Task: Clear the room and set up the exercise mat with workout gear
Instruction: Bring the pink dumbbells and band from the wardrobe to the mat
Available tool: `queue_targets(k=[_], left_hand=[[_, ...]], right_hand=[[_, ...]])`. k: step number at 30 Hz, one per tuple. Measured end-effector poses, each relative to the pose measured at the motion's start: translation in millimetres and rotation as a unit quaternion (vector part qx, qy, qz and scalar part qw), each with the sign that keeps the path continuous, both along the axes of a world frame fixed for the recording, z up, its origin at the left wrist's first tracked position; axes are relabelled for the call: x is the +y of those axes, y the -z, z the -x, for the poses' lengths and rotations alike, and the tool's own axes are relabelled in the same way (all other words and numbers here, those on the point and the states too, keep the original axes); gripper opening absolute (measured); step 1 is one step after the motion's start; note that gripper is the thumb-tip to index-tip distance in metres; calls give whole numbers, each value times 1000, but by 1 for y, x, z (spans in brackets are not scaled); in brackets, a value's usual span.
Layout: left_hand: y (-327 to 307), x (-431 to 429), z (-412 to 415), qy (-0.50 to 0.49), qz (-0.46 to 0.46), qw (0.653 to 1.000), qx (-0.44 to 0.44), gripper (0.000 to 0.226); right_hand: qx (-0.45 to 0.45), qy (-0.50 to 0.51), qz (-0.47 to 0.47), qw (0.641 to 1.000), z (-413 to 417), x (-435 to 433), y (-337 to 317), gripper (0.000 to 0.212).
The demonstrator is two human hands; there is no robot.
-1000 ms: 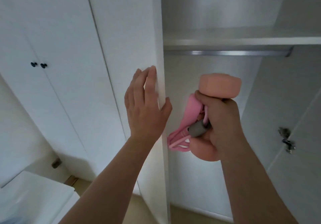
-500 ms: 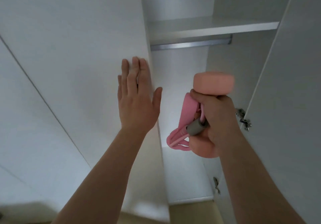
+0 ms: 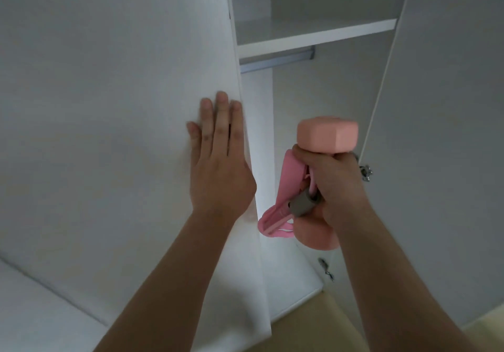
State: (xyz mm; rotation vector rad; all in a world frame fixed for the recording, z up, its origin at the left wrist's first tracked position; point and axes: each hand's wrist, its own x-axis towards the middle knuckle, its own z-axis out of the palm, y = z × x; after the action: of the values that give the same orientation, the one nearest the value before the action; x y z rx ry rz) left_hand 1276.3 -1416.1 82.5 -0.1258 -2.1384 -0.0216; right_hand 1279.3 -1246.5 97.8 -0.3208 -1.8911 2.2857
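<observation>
While flat on the door [image 3: 114, 106], left hand [image 3: 218, 166] beside its edge.

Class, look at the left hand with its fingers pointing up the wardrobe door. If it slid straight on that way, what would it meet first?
Probably nothing soon: the left hand lies flat on the white door, with only bare panel above the fingertips to the frame's top.

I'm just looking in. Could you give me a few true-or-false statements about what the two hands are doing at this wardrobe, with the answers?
1. The left hand lies flat on the white wardrobe door. True.
2. The right hand is empty. False: it grips a pink dumbbell and a pink resistance band.
3. The shelf holds folded clothes. False: nothing shows on it.
4. The dumbbell is held upright. True.
</observation>
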Motion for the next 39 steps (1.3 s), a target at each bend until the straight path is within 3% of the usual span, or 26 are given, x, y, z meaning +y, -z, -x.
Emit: queue_targets(k=[9,20,24,31,39], left_hand=[[-4,-30,11,73,30,995,-60,95],[-13,-45,2,169,-11,982,-86,83],[-19,-20,-11,211,-58,975,-45,70],[-16,67,-22,435,12,896,-84,63],[-20,198,-59,525,159,833,-76,74]], right_hand=[[-4,52,2,999,-27,-26,10,20],[-9,97,33,995,-64,-36,15,16],[-21,131,51,990,-85,-21,18,19],[-10,247,49,968,-135,42,16,23],[-4,361,58,931,-192,131,13,20]])
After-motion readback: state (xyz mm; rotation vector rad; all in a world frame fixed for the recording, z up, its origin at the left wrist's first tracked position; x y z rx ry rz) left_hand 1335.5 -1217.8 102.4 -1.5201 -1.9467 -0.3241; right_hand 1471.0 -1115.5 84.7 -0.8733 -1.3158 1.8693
